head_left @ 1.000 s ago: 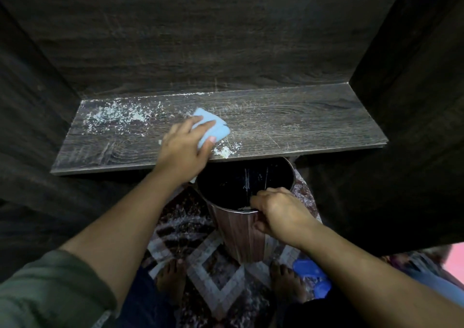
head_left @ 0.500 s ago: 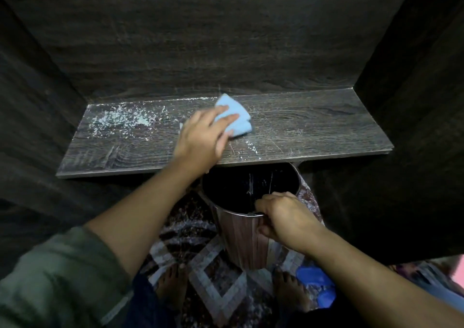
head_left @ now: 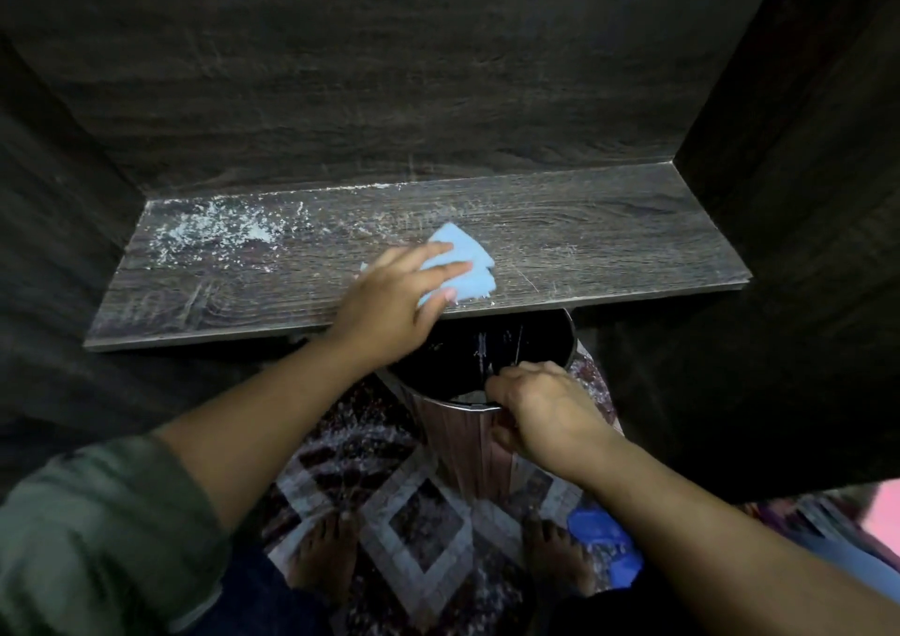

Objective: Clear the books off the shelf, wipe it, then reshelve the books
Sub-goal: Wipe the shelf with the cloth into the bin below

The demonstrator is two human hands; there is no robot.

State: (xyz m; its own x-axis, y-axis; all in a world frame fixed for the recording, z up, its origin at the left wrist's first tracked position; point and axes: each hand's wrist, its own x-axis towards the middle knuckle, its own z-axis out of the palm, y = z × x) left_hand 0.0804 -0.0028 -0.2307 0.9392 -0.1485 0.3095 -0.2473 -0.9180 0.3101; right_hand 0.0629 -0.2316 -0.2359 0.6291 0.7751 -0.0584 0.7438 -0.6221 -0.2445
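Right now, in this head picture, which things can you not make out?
Head view only.
Inside of the bin: too dark.
Near part of the blue cloth: under the left hand.
Most of the blue object on the floor: behind the right arm.
Books: outside the frame.

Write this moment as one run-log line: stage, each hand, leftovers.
stage: wiping shelf | left hand: presses cloth flat | right hand: grips bin rim | left over: white dust, shelf's left end
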